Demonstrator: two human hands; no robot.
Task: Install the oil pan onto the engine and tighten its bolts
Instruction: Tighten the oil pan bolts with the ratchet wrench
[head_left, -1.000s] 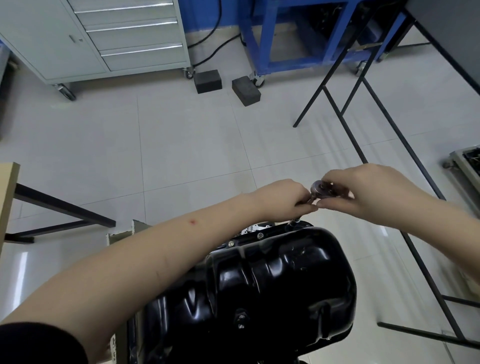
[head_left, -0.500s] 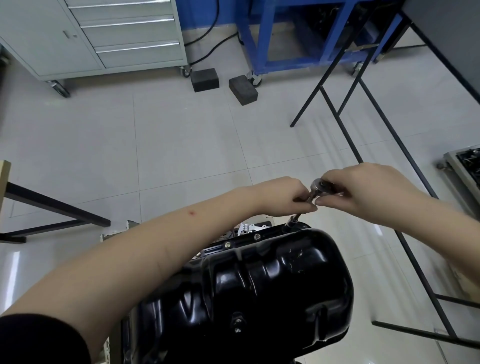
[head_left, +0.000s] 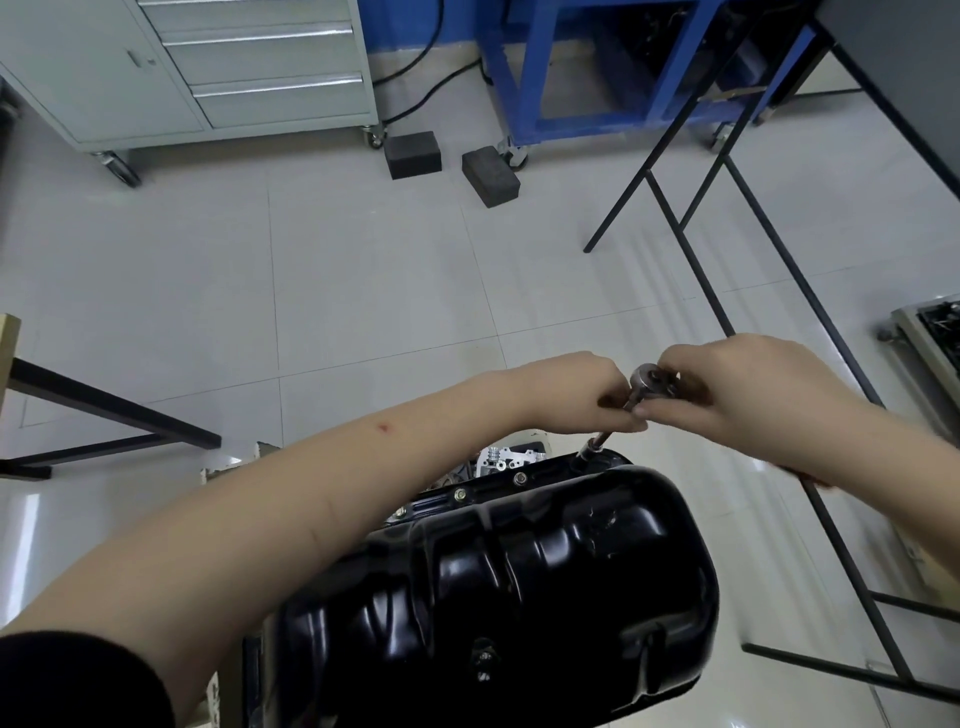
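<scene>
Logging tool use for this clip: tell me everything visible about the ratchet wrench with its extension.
The ratchet wrench is bare, shiny metal with a round head on top and a thin extension bar running down and to the left. Its dark socket end sits at the far flange of the black oil pan, apparently on a bolt there. It stands tilted. The right hand wraps the head and handle, hiding the handle; the left hand pinches the bar just below the head.

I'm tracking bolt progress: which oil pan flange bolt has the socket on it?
The far corner one, under the socket of the ratchet both hands hold. The other bolts along the oil pan flange sit uncovered.
</scene>
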